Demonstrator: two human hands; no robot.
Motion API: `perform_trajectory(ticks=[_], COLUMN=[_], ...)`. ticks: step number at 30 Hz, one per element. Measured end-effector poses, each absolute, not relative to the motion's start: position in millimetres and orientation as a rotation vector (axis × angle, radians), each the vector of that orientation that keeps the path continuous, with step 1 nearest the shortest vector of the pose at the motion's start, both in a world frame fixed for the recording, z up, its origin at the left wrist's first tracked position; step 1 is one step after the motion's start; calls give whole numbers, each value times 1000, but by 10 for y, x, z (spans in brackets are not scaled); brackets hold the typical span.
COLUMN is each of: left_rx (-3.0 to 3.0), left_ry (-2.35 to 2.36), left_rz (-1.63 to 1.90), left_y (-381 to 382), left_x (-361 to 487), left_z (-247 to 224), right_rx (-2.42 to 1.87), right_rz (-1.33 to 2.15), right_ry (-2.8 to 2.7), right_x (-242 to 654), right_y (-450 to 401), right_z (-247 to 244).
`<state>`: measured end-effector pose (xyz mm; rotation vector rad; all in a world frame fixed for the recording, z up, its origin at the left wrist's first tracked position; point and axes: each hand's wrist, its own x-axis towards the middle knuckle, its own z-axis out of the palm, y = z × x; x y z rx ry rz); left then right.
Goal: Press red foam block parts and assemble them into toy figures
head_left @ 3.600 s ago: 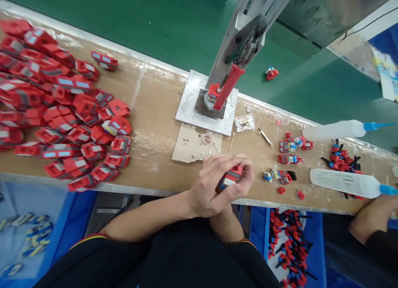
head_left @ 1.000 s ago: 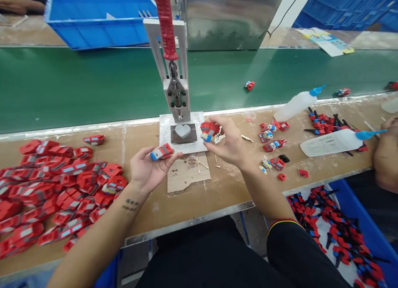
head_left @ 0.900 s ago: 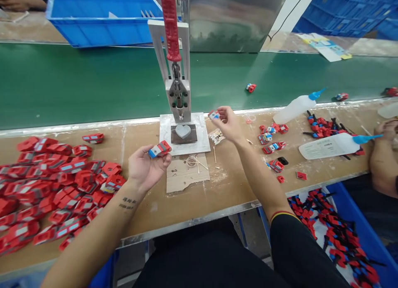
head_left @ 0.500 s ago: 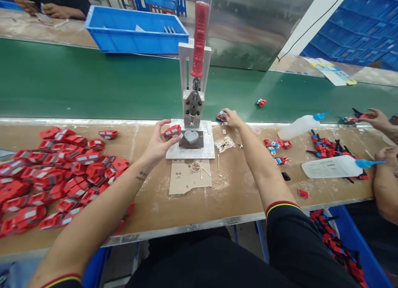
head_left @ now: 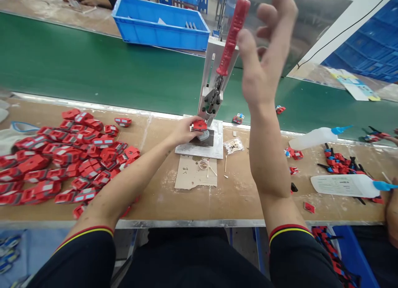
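Right hand (head_left: 264, 68) has risen to beside the red press handle (head_left: 233, 35), fingers spread, contact unclear. Left hand (head_left: 184, 131) pinches a blocky, bright-red toy part (head_left: 199, 125), finer markings indistinct, at the grey heart-shaped pad (head_left: 204, 135).

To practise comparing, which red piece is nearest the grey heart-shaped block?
The red piece gripped by the left hand, right at the block; the piled red pieces lie farther off on the table.

Right hand (head_left: 263, 74) now up by red handle (head_left: 232, 39), red piece (head_left: 200, 125) over grey heart (head_left: 204, 136).
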<state>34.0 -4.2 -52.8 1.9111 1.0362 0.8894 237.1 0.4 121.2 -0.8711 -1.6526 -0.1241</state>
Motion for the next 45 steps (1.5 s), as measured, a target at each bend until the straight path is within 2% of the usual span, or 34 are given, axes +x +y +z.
perform_trajectory(ticks=[3, 6, 14, 21, 31, 39, 42, 45], left_rx=[1914, 1910, 1927, 1964, 1977, 1970, 1964, 1959], left_ry=[1021, 997, 884, 867, 873, 881, 897, 901], left_rz=[846, 848, 898, 900, 921, 944, 947, 942], left_y=[-36, -22, -40, -33, -63, -60, -67, -80], left_x=[418, 476, 476, 475, 500, 505, 502, 495], left_z=[-576, -636, -685, -682, -689, -738, -746, -738], right_rx=[-928, -905, -874, -874, -814, -862, -947, -1027], right_rz=[113, 253, 120, 150, -34, -122, 83, 598], right_ry=[-1728, -1778, -1942, -1994, -1932, -1949, -1799, -1560], right_x=[2061, 2026, 2113, 2166, 2117, 2215, 2235, 2202], right_y=[-1, -198, -1057, -1064, -1065, -1062, -1131, -1192], right_z=[1387, 1267, 680, 448, 284, -143, -182, -51])
